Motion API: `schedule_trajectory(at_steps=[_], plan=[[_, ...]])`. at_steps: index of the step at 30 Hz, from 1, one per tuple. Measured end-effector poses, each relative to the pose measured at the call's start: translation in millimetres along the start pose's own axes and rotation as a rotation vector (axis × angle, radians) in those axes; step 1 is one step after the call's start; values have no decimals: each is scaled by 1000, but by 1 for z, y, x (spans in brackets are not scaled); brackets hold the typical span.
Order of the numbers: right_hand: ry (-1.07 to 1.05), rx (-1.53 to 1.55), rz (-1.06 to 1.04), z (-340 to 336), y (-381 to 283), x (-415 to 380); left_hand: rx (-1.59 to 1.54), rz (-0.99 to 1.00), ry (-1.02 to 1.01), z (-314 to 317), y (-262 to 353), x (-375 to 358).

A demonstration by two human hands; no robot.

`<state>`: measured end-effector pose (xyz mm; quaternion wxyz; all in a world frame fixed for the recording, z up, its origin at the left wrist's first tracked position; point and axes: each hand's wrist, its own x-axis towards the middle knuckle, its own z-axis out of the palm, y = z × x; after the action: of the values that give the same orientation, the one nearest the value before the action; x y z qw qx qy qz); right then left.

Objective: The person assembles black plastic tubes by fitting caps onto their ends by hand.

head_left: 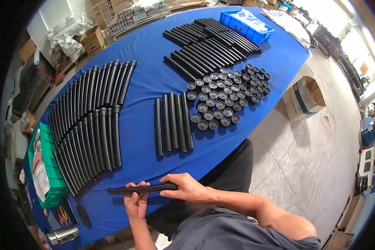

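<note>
Across my lap I hold a black tube (117,191) roughly level, above the near edge of the blue-covered table. My left hand (136,204) has its fingers and thumb around the tube, left of its middle. At the tube's right end, my right hand (187,188) grips it; whether a cap sits on that end is hidden by the fingers. Just beyond my hands lies a short row of several plain black tubes (171,125). Round black caps (221,96) stand grouped to the right of that row.
Capped tubes (100,116) lie in rows at left, more tubes (208,48) at the back. A blue bin (248,35) and a green crate (56,189) rest on the blue cloth (143,75). Pliers (62,214) lie near left. A cardboard box (298,104) stands on the floor.
</note>
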<state>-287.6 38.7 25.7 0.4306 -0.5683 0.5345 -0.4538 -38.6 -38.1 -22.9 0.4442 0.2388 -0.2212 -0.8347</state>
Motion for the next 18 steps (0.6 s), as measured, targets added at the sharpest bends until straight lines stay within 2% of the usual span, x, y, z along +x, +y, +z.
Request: schedule_trajectory(at_steps=[1, 4, 5, 8, 11, 14, 17, 18], plan=[[-114, 1, 155, -5, 0, 3, 15, 2, -2, 0, 0, 0], [59, -119, -183, 5, 11, 1, -5, -2, 4, 4, 0, 1], [64, -118, -170, 9, 14, -2, -24, -9, 12, 4, 0, 0], [-11, -19, -7, 1, -2, -1, -50, -7, -23, -3, 0, 0], [-163, 73, 278, -7, -6, 4, -5, 18, -9, -2, -2, 1], [70, -46, -204, 11, 21, -1, -20, -18, 11, 2, 0, 0], [18, -1, 6, -1, -4, -1, -10, 1, -9, 0, -1, 0], [-1, -2, 11, 0, -1, 0, -5, 2, -6, 0, 0, 0]])
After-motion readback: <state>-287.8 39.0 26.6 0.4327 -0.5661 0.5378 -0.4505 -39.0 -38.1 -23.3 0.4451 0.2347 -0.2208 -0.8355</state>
